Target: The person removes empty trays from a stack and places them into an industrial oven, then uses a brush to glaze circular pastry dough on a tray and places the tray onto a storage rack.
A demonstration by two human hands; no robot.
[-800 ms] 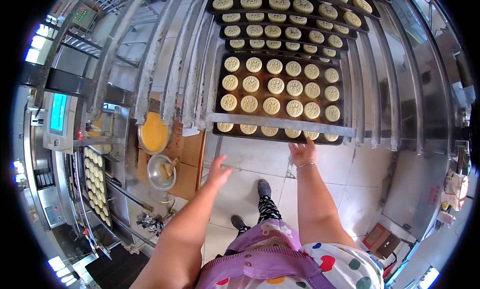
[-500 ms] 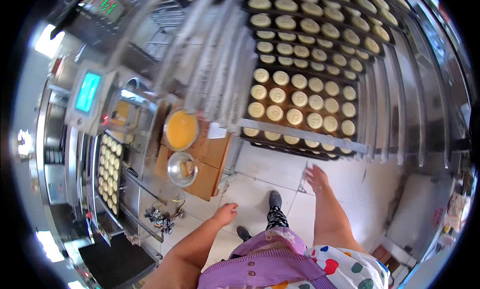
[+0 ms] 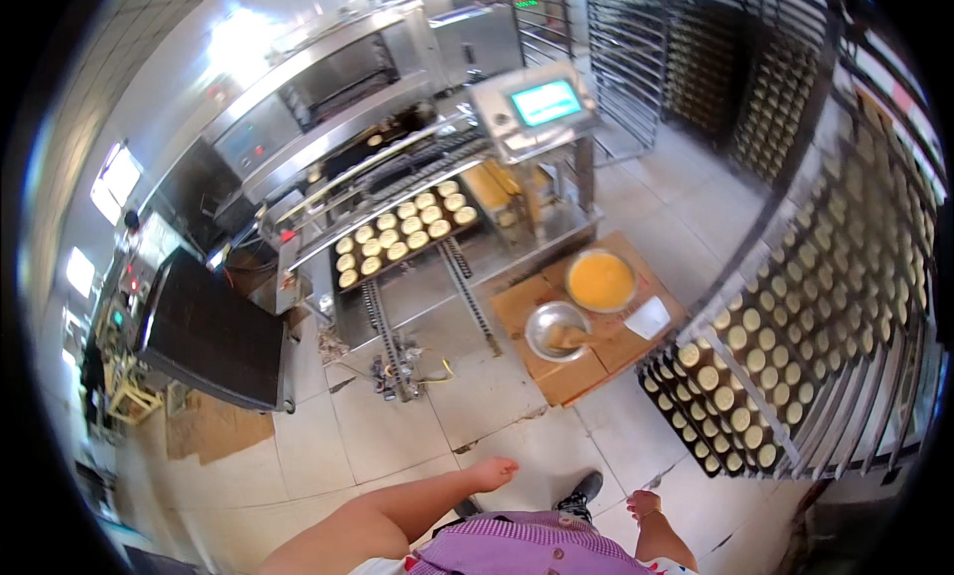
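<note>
My left hand (image 3: 491,474) hangs in the air over the tiled floor, palm side partly hidden, its fingers loosely bent with nothing seen in them. To the right, my right hand (image 3: 644,504) is low beside my apron (image 3: 532,545), fingers slightly bent and apart, holding nothing. Ahead of both hands is a cardboard-topped stand (image 3: 568,381). On it are a metal bowl of orange-yellow liquid (image 3: 601,280) and a smaller metal bowl (image 3: 545,336) with a tan brush-like item inside. A black tray of round pale pastries (image 3: 407,227) lies on a conveyor machine.
At the right stands a rack (image 3: 765,421) loaded with trays of round pastries. The conveyor rails (image 3: 467,297) stick out toward me, below a lit control screen (image 3: 547,103). A dark wheeled cart (image 3: 214,327) stands at the left; more racks (image 3: 740,88) are behind.
My view has swung left, so the rack moved from ahead to the right and the conveyor machine came into the middle. Both hands stay without anything in them.
</note>
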